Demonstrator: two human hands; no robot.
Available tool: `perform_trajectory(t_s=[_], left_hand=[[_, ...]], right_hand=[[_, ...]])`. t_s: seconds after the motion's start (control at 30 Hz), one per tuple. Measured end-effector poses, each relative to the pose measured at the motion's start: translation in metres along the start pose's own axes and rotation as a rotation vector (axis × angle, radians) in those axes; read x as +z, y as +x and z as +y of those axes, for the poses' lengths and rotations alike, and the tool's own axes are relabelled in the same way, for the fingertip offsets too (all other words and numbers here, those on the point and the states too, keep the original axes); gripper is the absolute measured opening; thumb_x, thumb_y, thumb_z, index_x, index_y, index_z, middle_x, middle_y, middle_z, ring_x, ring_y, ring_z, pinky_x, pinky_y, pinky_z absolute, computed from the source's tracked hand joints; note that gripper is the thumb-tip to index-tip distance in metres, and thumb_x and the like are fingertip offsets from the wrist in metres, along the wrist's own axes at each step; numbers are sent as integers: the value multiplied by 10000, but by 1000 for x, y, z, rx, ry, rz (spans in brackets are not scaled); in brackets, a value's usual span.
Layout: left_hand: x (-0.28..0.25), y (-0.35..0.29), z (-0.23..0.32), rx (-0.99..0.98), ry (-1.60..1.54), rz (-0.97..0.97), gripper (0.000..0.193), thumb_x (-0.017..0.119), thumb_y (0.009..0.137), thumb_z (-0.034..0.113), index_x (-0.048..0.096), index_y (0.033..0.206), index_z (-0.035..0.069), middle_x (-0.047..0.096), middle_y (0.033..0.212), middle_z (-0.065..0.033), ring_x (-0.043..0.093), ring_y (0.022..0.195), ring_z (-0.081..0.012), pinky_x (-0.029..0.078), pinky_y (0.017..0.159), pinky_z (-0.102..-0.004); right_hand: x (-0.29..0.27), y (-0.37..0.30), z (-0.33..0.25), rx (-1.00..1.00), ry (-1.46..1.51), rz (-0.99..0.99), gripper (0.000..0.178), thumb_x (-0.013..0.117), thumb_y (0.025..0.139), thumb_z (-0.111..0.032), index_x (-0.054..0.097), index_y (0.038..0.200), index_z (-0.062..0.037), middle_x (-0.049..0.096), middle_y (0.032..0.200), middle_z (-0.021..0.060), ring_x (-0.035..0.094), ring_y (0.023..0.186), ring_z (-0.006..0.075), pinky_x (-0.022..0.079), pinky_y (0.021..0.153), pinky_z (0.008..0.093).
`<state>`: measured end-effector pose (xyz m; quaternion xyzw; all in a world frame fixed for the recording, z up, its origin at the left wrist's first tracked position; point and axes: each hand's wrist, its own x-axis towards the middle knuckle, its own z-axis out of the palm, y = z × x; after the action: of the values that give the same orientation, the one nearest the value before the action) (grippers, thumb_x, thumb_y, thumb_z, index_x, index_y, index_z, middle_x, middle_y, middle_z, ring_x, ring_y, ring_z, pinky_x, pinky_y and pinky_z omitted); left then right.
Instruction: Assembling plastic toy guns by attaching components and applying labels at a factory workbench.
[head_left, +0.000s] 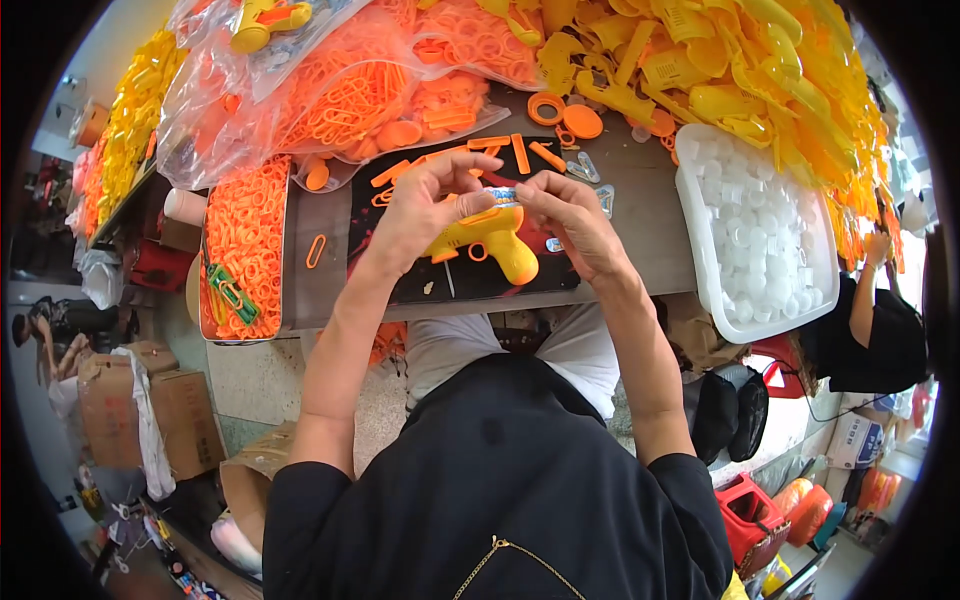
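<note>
A small blue-and-white sticker point(502, 196) is stretched between my two hands, over a yellow toy gun point(515, 262). The right hand point(578, 218) pinches its right end between thumb and forefinger. At the other end, the thumb of my left hand point(418, 212) meets the sticker, its fingers curled above; their exact hold is partly hidden. The toy gun, with an orange trigger, lies on a black mat point(410, 285), its handle toward me and its upper part behind the hands. More sticker pieces point(582, 168) lie just beyond my right hand.
Orange rings fill a long box point(245, 265) at left, with green cutters point(232, 295) on top. White caps fill a white tub point(715, 285) at right. Bags of orange parts point(345, 100) and heaped yellow shells point(700, 60) stand at the back. Another person point(870, 320) is at far right.
</note>
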<state>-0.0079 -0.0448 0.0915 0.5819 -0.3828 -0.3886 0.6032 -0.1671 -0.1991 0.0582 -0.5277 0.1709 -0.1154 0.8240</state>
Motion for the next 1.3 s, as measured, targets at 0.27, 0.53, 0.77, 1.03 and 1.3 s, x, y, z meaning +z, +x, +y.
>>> perform_trajectory(t_s=[0.27,0.53,0.77,1.03,1.3], left_hand=[[-28,-32,-54,369,709,325,270,784,849,122,700,1089,34,700,1120,-89,632,1088,-236,470,968,-340],[-23,-23,-68,401,785,278,223,804,815,150,720,1007,74,714,1077,-68,644,1087,-251,456,980,-384],[-19,-25,-56,419,955,237,172,788,823,161,723,963,83,703,1075,-31,633,1076,-240,436,986,-382],[-17,-26,-66,438,958,255,170,776,830,155,718,965,70,684,1097,-47,616,1102,-252,468,959,-395],[-22,-25,-73,394,746,213,204,784,824,88,703,1003,34,671,1142,-97,607,1122,-283,477,972,-398]], right_hand=[[-32,-2,20,-60,-341,289,194,765,885,-198,644,844,-51,556,751,-57,452,686,21,324,616,199],[-16,22,37,12,-358,222,202,784,879,-193,645,838,-53,569,761,-44,468,710,36,345,651,203],[-11,27,31,96,-345,146,236,803,873,-228,649,834,-53,604,794,-23,506,756,53,368,699,210],[3,19,23,-168,-771,220,212,808,841,-190,668,906,-45,606,1006,55,528,840,125,420,753,269],[2,5,27,-730,-1453,-165,491,747,827,-96,666,1303,-185,501,1426,101,453,1326,322,352,1087,447]])
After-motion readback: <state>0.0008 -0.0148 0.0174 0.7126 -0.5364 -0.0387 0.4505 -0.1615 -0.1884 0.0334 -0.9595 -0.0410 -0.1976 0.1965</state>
